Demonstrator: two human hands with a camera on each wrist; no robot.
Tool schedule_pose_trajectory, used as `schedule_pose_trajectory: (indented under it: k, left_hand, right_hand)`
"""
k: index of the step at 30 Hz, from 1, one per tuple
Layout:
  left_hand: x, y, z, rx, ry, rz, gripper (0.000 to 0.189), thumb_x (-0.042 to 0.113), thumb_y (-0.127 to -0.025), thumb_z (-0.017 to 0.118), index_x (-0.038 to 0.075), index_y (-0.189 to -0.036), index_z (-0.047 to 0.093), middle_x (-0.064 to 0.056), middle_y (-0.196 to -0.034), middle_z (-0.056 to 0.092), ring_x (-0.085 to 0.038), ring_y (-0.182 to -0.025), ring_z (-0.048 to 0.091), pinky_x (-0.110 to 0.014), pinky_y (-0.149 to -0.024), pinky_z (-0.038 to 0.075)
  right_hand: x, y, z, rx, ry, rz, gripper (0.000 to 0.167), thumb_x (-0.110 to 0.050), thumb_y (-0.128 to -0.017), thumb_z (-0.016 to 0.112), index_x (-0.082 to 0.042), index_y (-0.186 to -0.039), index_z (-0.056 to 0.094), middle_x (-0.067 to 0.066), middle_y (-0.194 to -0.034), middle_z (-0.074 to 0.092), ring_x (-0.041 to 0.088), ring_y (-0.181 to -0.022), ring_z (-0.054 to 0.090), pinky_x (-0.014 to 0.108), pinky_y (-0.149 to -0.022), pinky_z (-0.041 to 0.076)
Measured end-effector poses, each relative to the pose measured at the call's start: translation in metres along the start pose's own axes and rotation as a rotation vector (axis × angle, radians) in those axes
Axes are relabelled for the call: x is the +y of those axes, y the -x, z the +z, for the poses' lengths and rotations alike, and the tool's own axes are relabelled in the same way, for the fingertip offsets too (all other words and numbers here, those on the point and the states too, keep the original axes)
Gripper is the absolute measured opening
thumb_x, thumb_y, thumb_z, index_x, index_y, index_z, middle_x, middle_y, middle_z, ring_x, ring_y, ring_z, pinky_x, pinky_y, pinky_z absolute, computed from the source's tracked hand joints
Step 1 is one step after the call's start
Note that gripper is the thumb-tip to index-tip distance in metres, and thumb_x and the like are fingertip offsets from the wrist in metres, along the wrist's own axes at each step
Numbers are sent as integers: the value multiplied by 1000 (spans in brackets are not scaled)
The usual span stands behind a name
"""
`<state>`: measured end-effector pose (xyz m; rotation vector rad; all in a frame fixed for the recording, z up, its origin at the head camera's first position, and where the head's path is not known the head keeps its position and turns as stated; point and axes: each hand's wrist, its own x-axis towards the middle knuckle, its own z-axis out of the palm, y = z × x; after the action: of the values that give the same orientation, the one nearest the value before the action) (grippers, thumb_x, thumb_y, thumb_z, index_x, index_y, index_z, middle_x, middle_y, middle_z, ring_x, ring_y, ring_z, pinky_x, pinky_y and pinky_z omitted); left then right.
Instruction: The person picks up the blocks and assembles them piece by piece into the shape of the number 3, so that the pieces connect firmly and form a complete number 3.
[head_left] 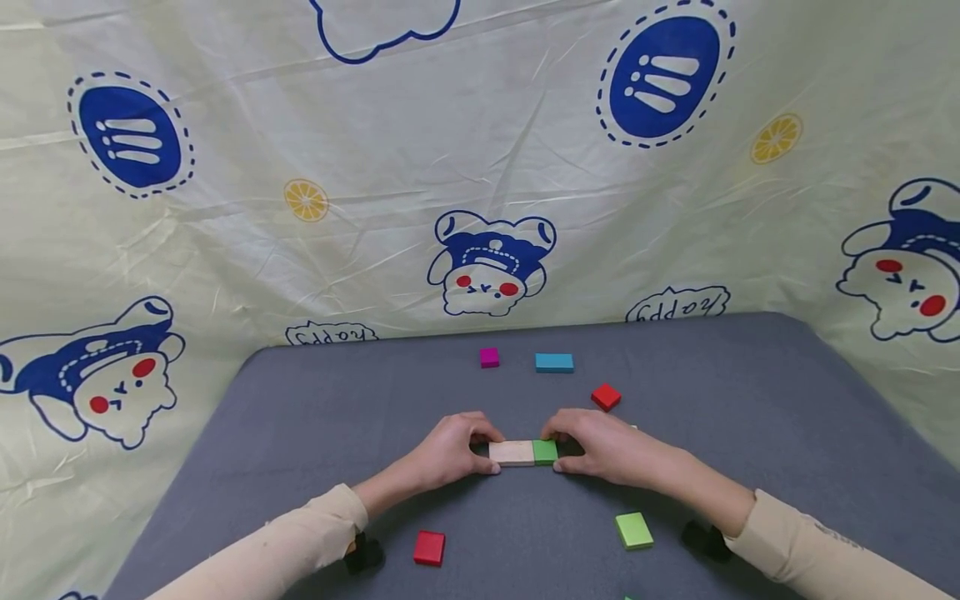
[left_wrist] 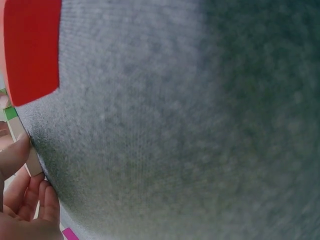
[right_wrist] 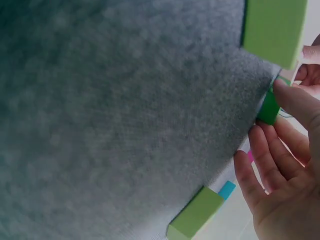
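In the middle of the grey table, a plain wooden block (head_left: pixel 512 452) lies flat, end to end with a green block (head_left: pixel 545 452). My left hand (head_left: pixel 450 450) grips the left end of the wooden block between thumb and fingers. From the other side, my right hand (head_left: pixel 607 447) pinches the green block, thumb at its near edge and fingers at its far edge. The right wrist view shows that green block (right_wrist: pixel 269 107) beside the thumb tip. The left wrist view shows the wooden block (left_wrist: pixel 33 162) between the thumb and fingers.
Beyond the hands lie a magenta block (head_left: pixel 489 357), a blue block (head_left: pixel 554 362) and a red block (head_left: pixel 606 397). Nearer me are another red block (head_left: pixel 429 547) and a light green block (head_left: pixel 634 531). A second light green block (right_wrist: pixel 196 214) is mostly hidden behind my right hand in the head view.
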<state>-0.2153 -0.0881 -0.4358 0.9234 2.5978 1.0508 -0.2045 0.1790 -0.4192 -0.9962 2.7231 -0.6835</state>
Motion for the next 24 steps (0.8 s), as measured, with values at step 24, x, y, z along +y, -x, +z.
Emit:
schedule_pose_trajectory:
  k: [24]
  left_hand:
    - [0, 0, -1, -3, 3, -9, 26, 11, -80, 82, 11, -105, 74, 7, -95, 61, -11, -89, 55, -26, -81, 47]
  right_hand:
    - [33, 60, -30, 190, 13, 77, 38, -16, -85, 78, -14, -121, 65, -5, -118, 65, 18, -110, 60, 43, -92, 48]
